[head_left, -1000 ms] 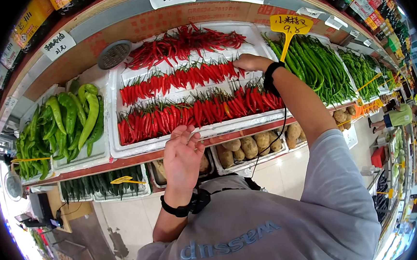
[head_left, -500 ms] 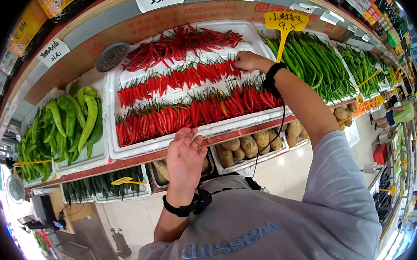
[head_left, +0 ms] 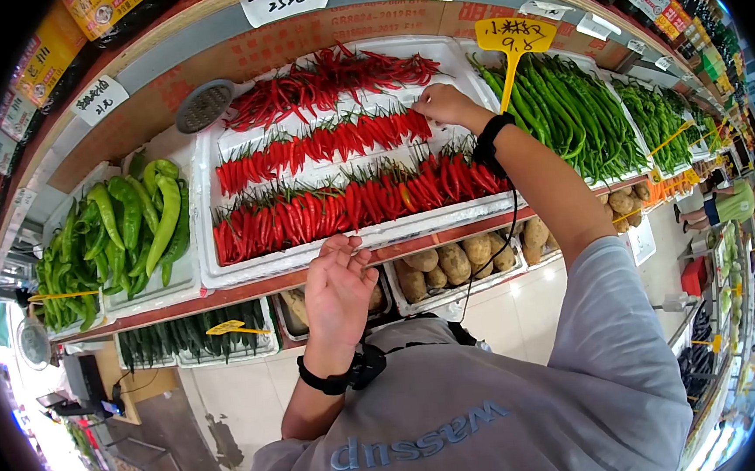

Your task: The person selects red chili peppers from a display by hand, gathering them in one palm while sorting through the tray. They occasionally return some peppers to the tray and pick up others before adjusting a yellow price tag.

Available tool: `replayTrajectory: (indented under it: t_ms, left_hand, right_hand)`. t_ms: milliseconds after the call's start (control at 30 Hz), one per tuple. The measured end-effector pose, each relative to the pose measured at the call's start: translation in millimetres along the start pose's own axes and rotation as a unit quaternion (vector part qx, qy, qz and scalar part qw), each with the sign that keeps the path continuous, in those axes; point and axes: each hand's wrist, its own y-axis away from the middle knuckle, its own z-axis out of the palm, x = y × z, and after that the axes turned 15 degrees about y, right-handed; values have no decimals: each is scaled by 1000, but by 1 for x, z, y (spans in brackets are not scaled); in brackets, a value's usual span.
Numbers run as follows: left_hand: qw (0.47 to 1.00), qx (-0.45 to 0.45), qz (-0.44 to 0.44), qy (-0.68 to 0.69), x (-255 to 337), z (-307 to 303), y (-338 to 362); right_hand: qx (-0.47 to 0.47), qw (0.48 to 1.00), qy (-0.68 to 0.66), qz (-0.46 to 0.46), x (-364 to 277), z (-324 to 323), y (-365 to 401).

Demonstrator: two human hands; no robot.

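Observation:
A white foam tray (head_left: 205, 208) holds red chillies: a loose pile (head_left: 323, 77) at the back, a middle row (head_left: 318, 143) and a front row (head_left: 340, 205). My right hand (head_left: 443, 104) reaches over the tray to the right end of the middle row, with its fingertips pinched on a red chilli there. My left hand (head_left: 339, 291) hovers just below the tray's front edge, fingers loosely curled and holding nothing. Both wrists wear black bands.
Long green peppers (head_left: 561, 109) with a yellow price tag (head_left: 517, 38) lie to the right, and fat green peppers (head_left: 131, 218) to the left. Potatoes (head_left: 449, 261) and cucumbers (head_left: 183, 337) fill the lower shelf. A round metal strainer (head_left: 204, 106) sits behind. Another person (head_left: 726, 207) stands far right.
My right hand has shifted slightly back along the end of the middle chilli row. The left hand's spread fingers have curled in a little.

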Motion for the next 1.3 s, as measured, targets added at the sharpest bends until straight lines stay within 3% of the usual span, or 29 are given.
replayTrajectory:
  t_ms: [300,433,500,567,667,800,867,1033,1133,1300]
  left_hand:
    - [999,-29,-38,-5,12,5,13]
    - [998,-49,-45,-13,23,1,16]
    - [998,-48,-38,-17,29,1,18]
    - [999,-38,-29,-17,36,-1,22]
    - [999,-42,-6,-14,48,-1,29]
    - [999,-48,20,17,63,-13,36]
    - [998,-50,26,25,70,-22,36]
    - [998,-44,46,30,76,-27,32]
    - [998,-36,43,30,72,-24,29]
    - [998,-32,29,37,64,-27,26]
  right_hand:
    - [22,998,-65,6,-8,-39,-4]
    - [-16,999,0,-31,-19,-65,-37]
    - [18,993,70,-92,-23,-67,-52]
    - [29,990,118,-73,-22,-69,-65]
    - [49,926,345,-142,-3,-61,-81]
    - [52,916,387,-96,5,-47,-80]
    - [76,895,404,-171,15,-37,-86]
    - [73,898,391,-188,26,-26,-99]
    - [31,954,254,-156,23,-34,-94]
    - [37,969,193,-147,26,-35,-92]
